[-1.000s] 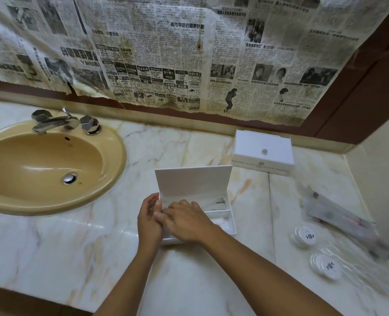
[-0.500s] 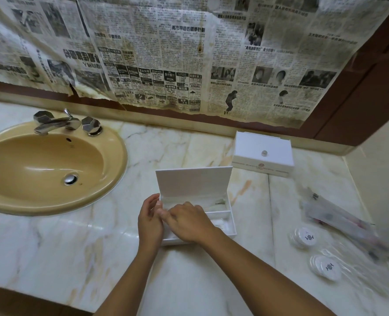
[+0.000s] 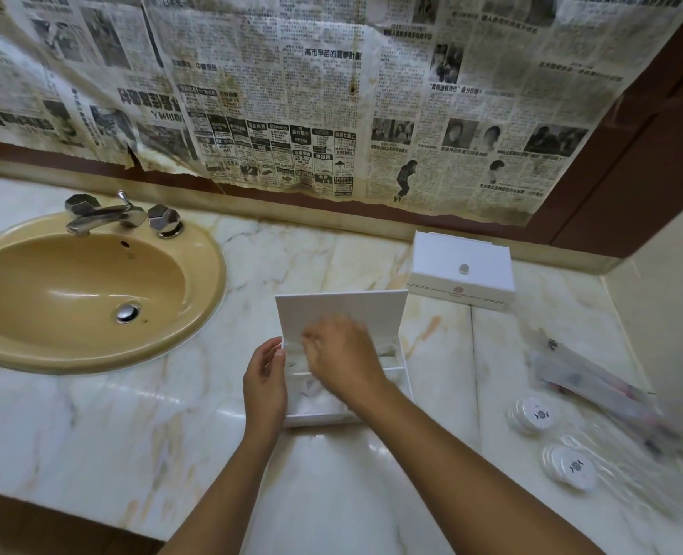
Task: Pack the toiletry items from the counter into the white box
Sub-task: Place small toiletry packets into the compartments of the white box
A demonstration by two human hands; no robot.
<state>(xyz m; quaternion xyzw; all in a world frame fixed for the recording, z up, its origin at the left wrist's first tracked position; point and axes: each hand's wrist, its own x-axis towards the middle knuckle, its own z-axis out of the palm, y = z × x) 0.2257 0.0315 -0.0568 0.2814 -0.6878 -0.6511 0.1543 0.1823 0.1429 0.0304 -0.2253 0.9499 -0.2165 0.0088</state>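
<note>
The white box stands open in the middle of the counter, its lid upright at the back. Inside, white and clear-wrapped items lie in its compartments. My left hand grips the box's left wall, thumb on the rim. Above the far compartment hovers my right hand, blurred, with its fingers curled downward; whether it holds anything is hidden. At the right of the counter lie long clear-wrapped packets and two round white packs.
A second white box, closed, with a small knob, sits behind and to the right. A tan sink with a chrome faucet fills the left. Newspaper covers the wall above; a side wall closes off the right.
My right hand has lifted from the near compartment and moved back toward the lid. My left hand has stayed at the box's left wall.
</note>
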